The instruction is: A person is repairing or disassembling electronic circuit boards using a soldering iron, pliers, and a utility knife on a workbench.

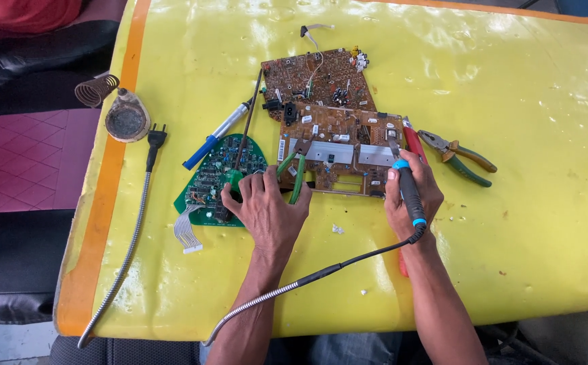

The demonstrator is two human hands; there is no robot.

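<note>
Right hand (412, 196) grips soldering iron (409, 189), tip down

We see a yellow bench (524, 223) carrying brown circuit boards (328, 115) at twelve o'clock, a green board (213, 179) at nine, pliers (459, 155) at three, and a soldering-iron stand (121, 115) at ten.
</note>
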